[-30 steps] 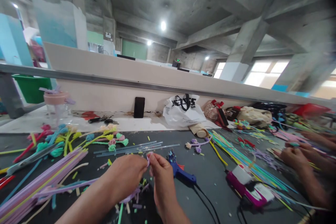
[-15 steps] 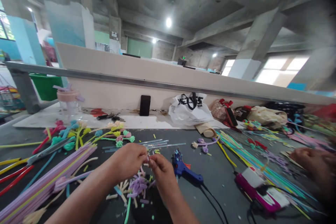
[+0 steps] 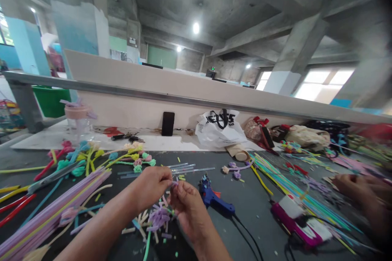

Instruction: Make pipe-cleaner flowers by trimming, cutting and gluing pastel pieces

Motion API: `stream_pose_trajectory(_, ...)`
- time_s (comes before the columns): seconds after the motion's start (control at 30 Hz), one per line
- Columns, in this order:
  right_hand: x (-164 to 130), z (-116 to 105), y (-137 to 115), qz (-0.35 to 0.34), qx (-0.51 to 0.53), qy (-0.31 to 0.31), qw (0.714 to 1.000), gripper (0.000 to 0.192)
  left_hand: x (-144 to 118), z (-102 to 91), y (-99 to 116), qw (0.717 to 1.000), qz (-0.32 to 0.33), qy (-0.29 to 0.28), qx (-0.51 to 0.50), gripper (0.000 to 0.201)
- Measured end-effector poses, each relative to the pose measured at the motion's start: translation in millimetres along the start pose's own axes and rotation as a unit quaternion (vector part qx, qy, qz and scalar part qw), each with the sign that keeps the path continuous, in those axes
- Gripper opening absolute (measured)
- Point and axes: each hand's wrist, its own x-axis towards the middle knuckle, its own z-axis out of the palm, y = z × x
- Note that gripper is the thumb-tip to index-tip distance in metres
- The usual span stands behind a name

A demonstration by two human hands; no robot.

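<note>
My left hand (image 3: pixel 153 183) and my right hand (image 3: pixel 190 208) meet over the table, fingertips pinched together. Between them is a small purple pipe cleaner piece (image 3: pixel 174 183), mostly covered by the fingers. Just below lies a heap of short purple pipe cleaner pieces (image 3: pixel 159 217), with cream ones (image 3: pixel 142 220) mixed in at its left. To the right of my right hand rests a blue glue gun (image 3: pixel 217 203) on its side. Behind my hands are several clear glue sticks (image 3: pixel 183 168).
Long lilac pipe cleaners (image 3: pixel 58 216), scissors (image 3: pixel 52 178) and finished-looking coloured fuzzy stems (image 3: pixel 92 157) lie at left. A magenta power strip (image 3: pixel 298 226) with cables sits at right, near a co-worker's hand (image 3: pixel 349 185). A phone (image 3: pixel 168 124) and white bag (image 3: pixel 219 130) stand behind.
My right hand has turned slightly, showing more of its palm side, while both hands stay pinched together. The whole view has shifted a little.
</note>
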Motion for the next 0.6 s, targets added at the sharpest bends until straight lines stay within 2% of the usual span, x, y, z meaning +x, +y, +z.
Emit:
stream_pose_trajectory(0.1,2,-1,2,-0.008,0.035,0.014,0.999,0.017,0,11.2,-4,1.0,0.01,0.001,0.008,0.02)
stream_pose_trajectory(0.2,4,-4,6,-0.038,0.058,0.057,0.996,0.017,0,20.1,-5,0.999,0.023,0.01,0.02,0.022)
stream_pose_trajectory(0.33,6,-6,9,-0.075,0.02,0.115,0.99,0.018,2,27.1,-1,0.999,0.014,0.023,0.016,0.025)
stream_pose_trajectory(0.47,7,-6,8,-0.142,-0.054,0.151,0.977,0.017,5,33.2,5,0.996,-0.063,0.032,-0.057,0.024)
stream_pose_trajectory(0.6,7,-4,3,-0.141,-0.011,0.123,0.982,0.016,5,34.5,9,0.98,-0.074,0.024,-0.184,0.019)
